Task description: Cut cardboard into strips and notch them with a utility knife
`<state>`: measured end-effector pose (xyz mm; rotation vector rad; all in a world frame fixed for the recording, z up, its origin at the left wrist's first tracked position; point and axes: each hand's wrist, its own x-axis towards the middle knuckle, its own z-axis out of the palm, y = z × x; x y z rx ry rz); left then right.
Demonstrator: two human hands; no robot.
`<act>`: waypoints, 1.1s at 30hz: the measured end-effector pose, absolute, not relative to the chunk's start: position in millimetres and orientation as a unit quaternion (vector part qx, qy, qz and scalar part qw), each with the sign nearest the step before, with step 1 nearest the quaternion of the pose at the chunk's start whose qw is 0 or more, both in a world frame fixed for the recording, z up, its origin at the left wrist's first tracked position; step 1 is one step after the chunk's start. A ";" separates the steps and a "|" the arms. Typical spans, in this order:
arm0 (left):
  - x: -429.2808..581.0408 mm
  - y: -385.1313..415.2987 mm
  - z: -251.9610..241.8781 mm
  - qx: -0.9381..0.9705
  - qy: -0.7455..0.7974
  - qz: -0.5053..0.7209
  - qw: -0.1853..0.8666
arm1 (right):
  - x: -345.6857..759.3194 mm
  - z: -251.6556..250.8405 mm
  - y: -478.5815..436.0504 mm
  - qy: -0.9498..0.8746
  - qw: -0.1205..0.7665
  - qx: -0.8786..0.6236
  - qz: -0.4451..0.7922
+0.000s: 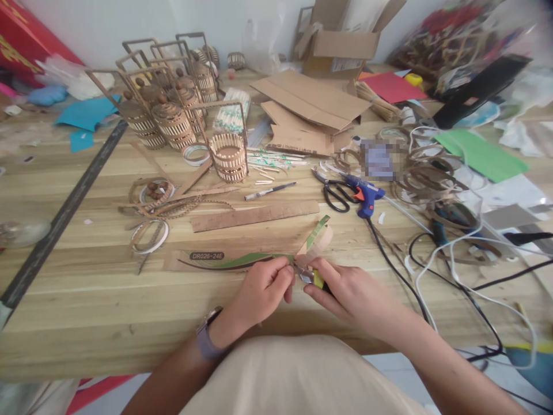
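1. The cardboard strip (244, 259) lies on the table (108, 311) close in front of me, its printed side up, running leftward from my fingers
2. My left hand (265, 288) pinches its right end between thumb and curled fingers
3. My right hand (349, 288) is wrapped around what looks like a yellow cutter (318, 279), its metal end just beside my left fingertips
4. A bent-up flap (317, 237) rises beyond my hands; I cannot tell whether it is joined to the strip
5. I judge the strip very light and dry, hardly slippery, springy along its length but quick to crease or tear where narrow
6. The best hold seems a flat press near the dark label (207, 256), with my fingertips well back from the metal
7. The cutter should feel rigid and a little heavier; its yellow body is the place to grip, never the metal end
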<state>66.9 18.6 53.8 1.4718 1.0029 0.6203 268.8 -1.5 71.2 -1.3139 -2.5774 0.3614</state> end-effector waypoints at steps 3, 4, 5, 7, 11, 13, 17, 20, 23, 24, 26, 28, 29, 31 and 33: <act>67.1 18.2 52.8 0.629 0.429 0.268 0.590 | 268.5 71.5 -1.3 -0.877 0.105 -0.449 0.133; 67.0 18.3 52.5 0.627 0.430 0.271 0.591 | 268.7 71.7 -1.2 -0.877 0.105 -0.449 0.135; 66.9 18.5 52.3 0.625 0.431 0.273 0.591 | 269.0 71.8 -1.1 -0.877 0.104 -0.448 0.138; 66.8 19.0 52.0 0.624 0.434 0.275 0.589 | 269.6 71.8 -1.1 -0.875 0.100 -0.450 0.145; 67.0 19.6 52.0 0.625 0.434 0.272 0.589 | 269.9 71.0 -1.1 -0.870 0.101 -0.457 0.156; 67.0 19.6 52.0 0.624 0.434 0.272 0.590 | 269.6 70.5 -1.1 -0.869 0.101 -0.458 0.159; 66.6 19.8 52.4 0.630 0.436 0.272 0.583 | 269.4 69.3 -0.9 -0.870 0.101 -0.455 0.159; 66.6 20.0 52.6 0.634 0.433 0.272 0.580 | 270.1 68.6 -0.9 -0.870 0.108 -0.454 0.159; 66.9 19.8 52.4 0.629 0.431 0.274 0.586 | 271.0 69.4 -1.2 -0.870 0.111 -0.451 0.167; 67.0 19.7 52.3 0.626 0.432 0.274 0.588 | 271.2 69.9 -1.3 -0.870 0.110 -0.450 0.169; 67.1 19.5 51.9 0.623 0.433 0.274 0.591 | 271.3 70.6 -1.5 -0.870 0.108 -0.449 0.172; 67.1 19.4 51.4 0.623 0.434 0.273 0.591 | 271.1 70.5 -1.7 -0.871 0.105 -0.451 0.167; 67.2 19.5 51.3 0.624 0.433 0.273 0.590 | 271.0 70.2 -1.8 -0.870 0.102 -0.453 0.164; 67.4 19.6 51.1 0.625 0.431 0.273 0.591 | 270.9 69.4 -1.9 -0.871 0.099 -0.455 0.159; 67.9 19.8 51.1 0.622 0.429 0.275 0.595 | 271.0 68.9 -2.0 -0.871 0.099 -0.453 0.160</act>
